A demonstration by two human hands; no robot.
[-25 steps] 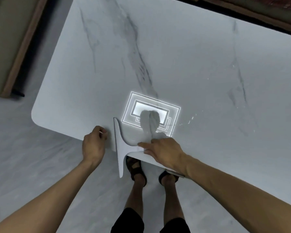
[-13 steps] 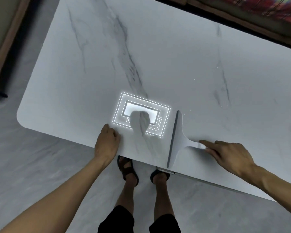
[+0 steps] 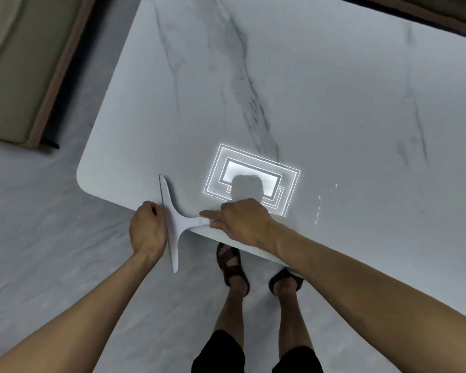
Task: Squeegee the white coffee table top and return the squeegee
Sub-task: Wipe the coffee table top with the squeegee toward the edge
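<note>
I'm dragging the squeegee point(image 3: 176, 222) from mid-frame back to the lower left, its blade overhanging the coffee table top's point(image 3: 334, 90) near edge. My right hand point(image 3: 242, 222) is gripping the handle, and my left hand point(image 3: 147, 230) is curling empty beside the blade. I judge this strip is finishing.

The white squeegee point(image 3: 176, 222) is T-shaped, with a long straight blade carrying a thin dark rubber edge and a short curved handle, which the right hand point(image 3: 242, 222) grips. Its far half lies on the white coffee table top point(image 3: 334, 90) near the rounded corner; the near half overhangs the edge. The top is marble-patterned with grey veins.
</note>
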